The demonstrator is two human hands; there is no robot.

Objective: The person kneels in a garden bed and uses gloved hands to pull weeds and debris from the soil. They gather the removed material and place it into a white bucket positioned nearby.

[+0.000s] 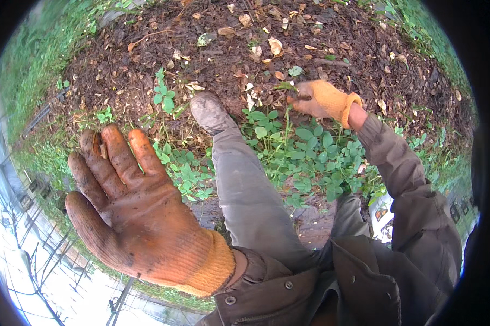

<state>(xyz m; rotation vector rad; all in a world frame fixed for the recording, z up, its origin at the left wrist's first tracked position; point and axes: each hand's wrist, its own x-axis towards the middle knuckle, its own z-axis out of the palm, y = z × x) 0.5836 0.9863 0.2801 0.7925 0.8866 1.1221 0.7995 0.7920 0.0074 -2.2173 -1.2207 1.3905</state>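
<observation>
My left hand (pixel 135 199), in a dirt-stained orange work glove with a knitted cuff, is raised near the camera. Its palm faces up, the fingers are spread, and nothing lies in it. Farther out, my right hand (pixel 320 102), in a matching glove, is closed around the upper end of a green plant stem (pixel 287 124). That stem rises out of a patch of leafy green plants (pixel 310 153) just below the hand. The glove hides the exact grip on the stem. Brown leaf litter (pixel 269 49) surrounds the right hand's fingertips.
My booted foot (pixel 212 112) is planted on the litter, left of the leafy patch. A small green seedling (pixel 163 95) stands beyond it. A white printed bag (pixel 381 218) lies by my right arm. Green growth (pixel 29 73) borders the bed, with a metal-framed structure (pixel 37 261) at lower left.
</observation>
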